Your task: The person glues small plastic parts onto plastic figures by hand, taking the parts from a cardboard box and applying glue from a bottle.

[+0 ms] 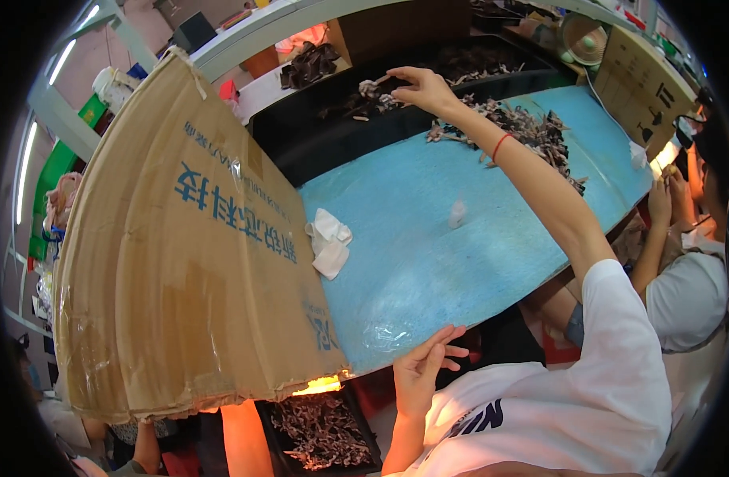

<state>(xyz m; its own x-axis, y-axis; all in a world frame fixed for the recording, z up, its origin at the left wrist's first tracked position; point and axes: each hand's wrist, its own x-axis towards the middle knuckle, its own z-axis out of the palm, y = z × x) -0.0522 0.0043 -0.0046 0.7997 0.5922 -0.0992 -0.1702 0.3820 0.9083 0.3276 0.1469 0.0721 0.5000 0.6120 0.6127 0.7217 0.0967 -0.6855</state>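
Observation:
My right hand (420, 89) reaches over the long black tray (301, 151) at the back, a red cord around its wrist. Its thumb and index finger are apart. A small pale, knotted piece (369, 87) shows right beside the index fingertip; whether it touches cannot be made out. My left hand (429, 364) is at the near edge of the light blue work surface (396, 262), palm up, fingers spread, holding nothing. On the surface at the back right is a pile of small dark and pale strip-like pieces (531, 131).
A tall cardboard sheet (181, 262) stands along the left side. A crumpled white cloth (329, 242) and a small clear plastic bit (457, 214) lie on the blue surface. Below is a black bin of similar pieces (320, 429). Another person (686, 294) sits at the right, near a cardboard box (642, 91).

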